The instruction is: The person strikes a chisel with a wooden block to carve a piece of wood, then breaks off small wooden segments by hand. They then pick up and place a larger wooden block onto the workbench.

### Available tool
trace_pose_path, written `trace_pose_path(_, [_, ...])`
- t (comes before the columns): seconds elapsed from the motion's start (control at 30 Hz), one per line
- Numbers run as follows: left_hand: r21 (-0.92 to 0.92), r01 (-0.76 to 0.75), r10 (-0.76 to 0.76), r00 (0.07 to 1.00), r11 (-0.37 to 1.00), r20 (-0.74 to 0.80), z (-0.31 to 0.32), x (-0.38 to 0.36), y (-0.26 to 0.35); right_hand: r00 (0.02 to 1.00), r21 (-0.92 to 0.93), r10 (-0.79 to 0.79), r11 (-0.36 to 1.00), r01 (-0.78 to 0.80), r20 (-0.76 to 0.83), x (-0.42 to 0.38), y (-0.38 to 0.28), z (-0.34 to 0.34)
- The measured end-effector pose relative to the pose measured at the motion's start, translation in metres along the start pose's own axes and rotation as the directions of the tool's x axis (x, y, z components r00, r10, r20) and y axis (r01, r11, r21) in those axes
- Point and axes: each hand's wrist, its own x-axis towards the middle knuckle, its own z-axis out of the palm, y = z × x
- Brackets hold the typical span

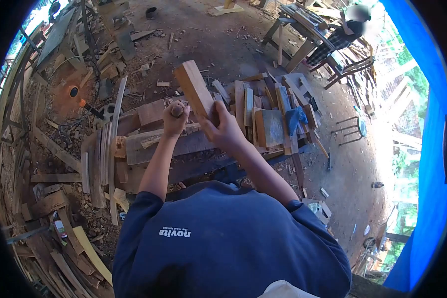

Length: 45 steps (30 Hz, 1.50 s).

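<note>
My left hand (176,121) is closed round a wooden handle (177,110), whose round end faces up at me. The rest of that tool is hidden below the fist. Beside it, my right hand (223,128) grips the lower end of a thick wooden block (193,87), thumb on the near side. The block is tilted, its upper end leaning away and to the left. Both hands are above a low work place of timber, with a heavy beam (171,147) lying under my forearms.
Wooden offcuts (241,102) and a blue cloth (296,119) lie to the right of the beam. Long strips (109,149) stand at the left. A person (350,32) is at the far right near a bench (303,22) and chair (342,69). A stool (355,128) stands right.
</note>
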Motion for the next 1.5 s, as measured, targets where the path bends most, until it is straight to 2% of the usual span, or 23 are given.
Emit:
trace_pose_path(0.07, [0.002, 0.002, -0.002, 1.000, 1.000, -0.011, 0.002, 0.000, 0.003, 0.999, -0.002, -0.032, 0.999, 0.032, -0.032, -0.001, 0.003, -0.002])
trace_pose_path(0.13, [0.004, -0.002, 0.002, 1.000, 1.000, -0.023, 0.003, 0.002, 0.003, 0.995, -0.078, -0.087, 0.993, 0.083, -0.053, 0.001, 0.006, -0.001])
trace_pose_path(0.23, [0.007, -0.021, 0.021, 1.000, 1.000, 0.020, 0.000, 0.000, 0.002, 0.998, -0.117, -0.048, 0.992, 0.044, -0.031, 0.001, 0.004, 0.004])
trace_pose_path(0.33, [-0.035, -0.010, 0.008, 0.999, 0.999, -0.050, 0.001, -0.004, -0.010, 0.999, -0.158, -0.033, 0.987, 0.031, -0.009, 0.003, -0.003, 0.011])
trace_pose_path(0.47, [-0.110, -0.016, 0.012, 0.999, 0.994, -0.041, 0.005, -0.006, -0.003, 0.996, -0.144, -0.082, 0.986, 0.085, 0.023, 0.004, -0.008, 0.019])
trace_pose_path(0.53, [-0.150, -0.020, 0.013, 0.999, 0.989, -0.044, 0.001, -0.008, -0.006, 0.996, -0.178, -0.014, 0.984, 0.030, 0.090, 0.003, -0.007, 0.023])
trace_pose_path(0.6, [-0.233, -0.074, 0.090, 0.994, 0.970, 0.059, -0.004, -0.006, -0.011, 0.996, -0.133, -0.045, 0.990, 0.055, 0.080, 0.001, -0.001, 0.029])
trace_pose_path(0.67, [-0.178, -0.065, 0.067, 0.998, 0.982, 0.006, 0.003, -0.009, -0.005, 0.996, -0.090, -0.071, 0.993, 0.076, 0.061, -0.004, 0.002, 0.030])
trace_pose_path(0.7, [-0.125, -0.052, 0.047, 0.998, 0.991, -0.046, 0.006, -0.008, 0.002, 0.996, 0.427, -0.062, 0.904, 0.027, 0.067, -0.008, -0.007, 0.028])
trace_pose_path(0.73, [-0.051, -0.115, 0.114, 0.993, 0.992, -0.017, 0.003, -0.004, -0.007, 0.995, 0.824, -0.054, 0.565, -0.036, 0.081, -0.014, -0.021, 0.024])
trace_pose_path(0.77, [-0.051, -0.113, 0.111, 0.993, 0.992, -0.024, -0.001, -0.007, -0.015, 0.973, 0.942, -0.218, 0.337, -0.001, 0.079, -0.023, -0.037, 0.015])
trace_pose_path(0.8, [0.010, -0.045, 0.045, 0.999, 0.999, -0.004, -0.001, -0.008, 0.000, 0.929, 0.997, -0.369, 0.083, -0.005, 0.035, -0.032, -0.059, 0.000])
trace_pose_path(0.83, [0.073, 0.026, -0.028, 1.000, 0.997, 0.015, -0.001, -0.010, 0.011, 0.831, 0.997, -0.556, -0.061, -0.044, 0.002, -0.041, -0.073, -0.019])
trace_pose_path(0.87, [0.071, 0.032, -0.033, 0.999, 0.997, 0.013, 0.000, -0.012, 0.013, 0.817, 0.959, -0.566, 0.157, 0.237, -0.109, -0.057, -0.090, -0.043])
trace_pose_path(0.9, [0.076, 0.035, -0.036, 0.999, 0.997, 0.005, 0.000, -0.011, 0.015, 0.603, 0.857, -0.792, -0.375, -0.352, -0.099, -0.049, -0.095, -0.049])
trace_pose_path(0.97, [0.072, 0.037, -0.037, 0.999, 0.997, 0.006, 0.003, -0.008, 0.017, 0.535, 0.819, -0.843, -0.274, -0.505, 0.048, -0.076, -0.133, -0.079])
trace_pose_path(1.03, [0.023, 0.033, -0.033, 0.999, 0.999, -0.009, 0.004, -0.010, 0.015, 0.555, 0.819, -0.831, -0.306, -0.486, 0.018, -0.091, -0.146, -0.080])
trace_pose_path(1.07, [0.077, -0.032, 0.035, 0.999, 0.997, -0.026, 0.004, -0.009, 0.006, 0.570, 0.778, -0.821, -0.334, -0.532, 0.038, -0.100, -0.145, -0.073])
trace_pose_path(1.17, [0.073, 0.003, -0.003, 1.000, 0.997, -0.002, 0.001, -0.010, 0.001, 0.591, 0.629, -0.801, -0.412, -0.659, 0.095, -0.106, -0.132, -0.098])
trace_pose_path(1.3, [0.058, -0.011, 0.012, 1.000, 0.998, -0.015, 0.005, -0.011, 0.009, 0.585, 0.370, -0.794, -0.500, -0.783, 0.163, -0.116, -0.125, -0.091])
trace_pose_path(1.37, [0.021, 0.046, -0.046, 0.999, 0.999, 0.000, 0.003, -0.011, 0.009, 0.572, 0.219, -0.797, -0.533, -0.817, 0.193, -0.110, -0.121, -0.088])
trace_pose_path(1.5, [0.058, -0.014, 0.014, 1.000, 0.998, 0.008, 0.005, -0.009, 0.012, 0.517, -0.059, -0.821, -0.545, -0.837, 0.242, -0.096, -0.121, -0.079])
